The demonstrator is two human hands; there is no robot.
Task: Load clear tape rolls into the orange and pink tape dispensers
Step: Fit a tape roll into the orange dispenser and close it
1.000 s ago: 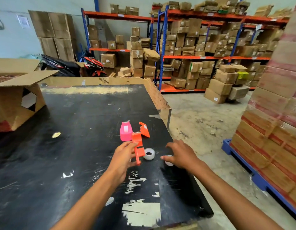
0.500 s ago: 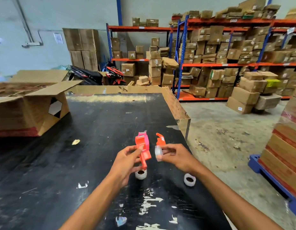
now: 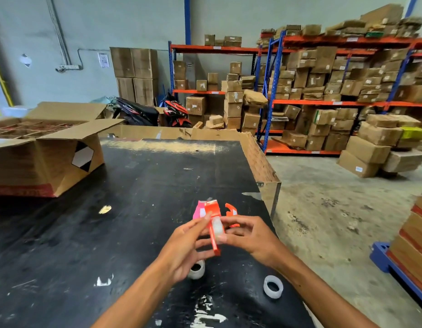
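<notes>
Both hands meet above the black table (image 3: 138,209); the left hand (image 3: 188,247) holds the orange dispenser (image 3: 213,223) upright, its fingers closed on the left side of the body, with the handle end pointing down toward the person; the right hand (image 3: 250,237) pinches a clear tape roll (image 3: 217,227) between thumb and fingertips and presses it against the open face of the orange dispenser, though whether the roll is seated inside is hard to tell from here. The pink dispenser (image 3: 197,210) shows just behind the orange one, mostly hidden by it and by the left fingers; it seems to stand on the table. A loose orange piece (image 3: 230,210) lies on the table just beyond the right hand's fingers. Two more clear rolls rest on the table nearer the person: one roll (image 3: 197,269) partly under the left palm, the other roll (image 3: 273,286) on its side below the right wrist, well apart from the first. An open cardboard box (image 3: 48,157) sits at the table's far left.
</notes>
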